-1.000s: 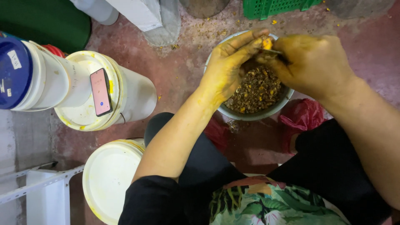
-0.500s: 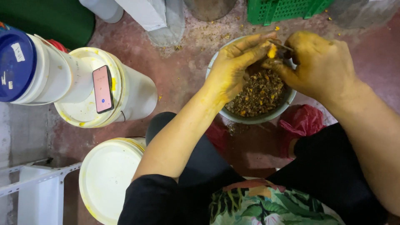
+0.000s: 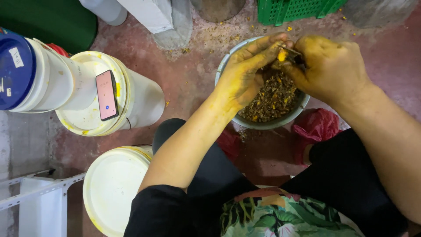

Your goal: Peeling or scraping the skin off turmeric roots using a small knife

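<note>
While both hands hover over the metal bowl (image 3: 263, 123), the left hand (image 3: 245, 74) is pinching a small yellow piece (image 3: 282, 55) between thumb and fingertips, fingers stretched long, right at the far rim. The right hand (image 3: 331, 68) is curled shut around a small dark tool (image 3: 293, 53), looks like a little blade but honestly too hidden to be sure, and its tip sits right against that yellow bit. Both hands are stained yellow all over.

Directly under the hands the bowl is already well filled with brownish-yellow scraps (image 3: 274, 98), so I'd guess a good chunk of the peeling or trimming is done. How much is left I can't tell, no pile of untouched pieces shows up.

Off past the left elbow there's a white bucket (image 3: 127, 103) with a phone (image 3: 106, 95) lying on its lid, another white lid (image 3: 115, 188) nearer the body, and a blue-lidded tub (image 3: 17, 70) beyond those. A green crate (image 3: 298, 11) sits beyond the fingertips, and something red (image 3: 318, 127) lies under the right wrist.
</note>
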